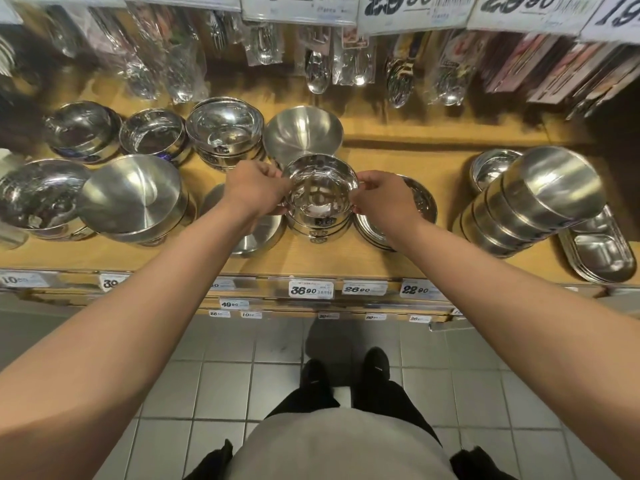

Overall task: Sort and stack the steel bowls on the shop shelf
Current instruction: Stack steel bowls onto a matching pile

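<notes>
Pinching bowl (pixel 320 188) rim with left hand (pixel 254 192) and right hand (pixel 381 195), seating onto stack (pixel 318 226) near shelf (pixel 433 161) front edge; risking toppling if off-centre.

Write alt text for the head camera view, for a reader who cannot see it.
Both hands, left hand and right hand, grip the rim of the top steel bowl of a short stack on a wooden shop shelf. More steel bowls stand around it, and packaged spoons hang above.
</notes>
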`<state>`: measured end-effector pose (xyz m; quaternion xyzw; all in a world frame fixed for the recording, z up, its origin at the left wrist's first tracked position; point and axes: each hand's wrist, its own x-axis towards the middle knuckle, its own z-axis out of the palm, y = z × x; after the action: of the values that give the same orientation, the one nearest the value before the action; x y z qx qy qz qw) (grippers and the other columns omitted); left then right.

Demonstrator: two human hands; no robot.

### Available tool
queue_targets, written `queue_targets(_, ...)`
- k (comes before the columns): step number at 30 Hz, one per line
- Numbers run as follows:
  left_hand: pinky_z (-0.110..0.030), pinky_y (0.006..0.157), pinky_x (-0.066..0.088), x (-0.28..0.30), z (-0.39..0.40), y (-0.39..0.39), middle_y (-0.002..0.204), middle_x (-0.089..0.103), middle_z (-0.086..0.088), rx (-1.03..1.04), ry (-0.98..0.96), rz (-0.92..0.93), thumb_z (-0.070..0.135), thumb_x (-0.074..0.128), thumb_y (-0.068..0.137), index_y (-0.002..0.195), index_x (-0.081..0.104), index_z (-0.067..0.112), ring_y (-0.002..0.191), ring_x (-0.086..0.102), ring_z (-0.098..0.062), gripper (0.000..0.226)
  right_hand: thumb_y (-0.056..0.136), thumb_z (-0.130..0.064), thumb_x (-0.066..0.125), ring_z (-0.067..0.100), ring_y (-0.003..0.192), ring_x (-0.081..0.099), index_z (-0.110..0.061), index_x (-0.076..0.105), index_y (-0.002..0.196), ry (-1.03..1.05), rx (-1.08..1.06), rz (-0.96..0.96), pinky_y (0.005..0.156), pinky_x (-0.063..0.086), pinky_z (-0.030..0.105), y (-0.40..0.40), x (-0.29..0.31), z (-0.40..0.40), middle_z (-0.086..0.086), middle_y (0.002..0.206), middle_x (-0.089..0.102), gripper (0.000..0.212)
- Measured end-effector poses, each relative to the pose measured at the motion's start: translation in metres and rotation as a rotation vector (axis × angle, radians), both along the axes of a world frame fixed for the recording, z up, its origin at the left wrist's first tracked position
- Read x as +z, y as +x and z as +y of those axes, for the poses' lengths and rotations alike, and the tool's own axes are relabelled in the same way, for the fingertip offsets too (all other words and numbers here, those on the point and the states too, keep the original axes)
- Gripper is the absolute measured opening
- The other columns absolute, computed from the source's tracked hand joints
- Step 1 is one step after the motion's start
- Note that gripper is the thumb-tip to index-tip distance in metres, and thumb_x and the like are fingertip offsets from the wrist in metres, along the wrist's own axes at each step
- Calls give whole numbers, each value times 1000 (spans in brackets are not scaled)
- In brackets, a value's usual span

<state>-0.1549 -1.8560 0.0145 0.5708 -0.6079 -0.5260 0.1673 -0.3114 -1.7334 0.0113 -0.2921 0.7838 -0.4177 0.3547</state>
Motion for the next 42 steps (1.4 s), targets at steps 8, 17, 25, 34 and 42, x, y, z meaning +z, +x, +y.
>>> queue_targets(8, -26, 59, 59, -7, -5, 0, 99, 73, -18, -1, -1, 3, 7, 71, 90, 98, 71, -6, 77, 70, -23, 15, 87, -4, 63, 17, 65, 46, -8, 73, 83, -36, 8, 15, 64, 40, 32, 3, 7, -1, 1, 67, 53, 12)
queue_targets(17, -35, 72, 63, -8, -8, -1, 108, 74, -15, -18, -50, 19, 3, 65, 92, 104, 75, 3, 92, 73, -28, 16, 85, -8, 66, 18, 79, 62, -29, 64, 85, -60, -57, 2, 80, 56, 36, 8, 1, 0, 2, 85, 63, 21)
queue_targets(25, -33, 72, 63, -12, -12, 0, 102, 73, -8, -27, -46, 12, 7, 64, 93, 90, 72, 6, 84, 68, -20, 9, 84, -12, 67, 35, 96, 70, -6, 66, 106, 29, -92, -6, 90, 57, 48, 12, 2, -1, 19, 102, 72, 23)
queue_targets(34, -31, 65, 62, -19, -8, -4, 93, 68, -10, -42, 97, -46, 27, 61, 95, 95, 69, 5, 79, 68, -21, 24, 91, -17, 65, 23, 74, 68, -29, 58, 81, 64, -39, -52, 83, 60, 52, 13, 4, -7, 8, 92, 73, 17)
queue_targets(42, -31, 63, 61, -17, 0, -3, 95, 73, -17, -44, 22, -74, 14, 62, 95, 101, 69, -3, 70, 70, -23, 20, 89, -9, 63, 20, 74, 67, -37, 57, 79, 34, -30, 19, 71, 59, 38, 15, 1, -2, 3, 87, 73, 31)
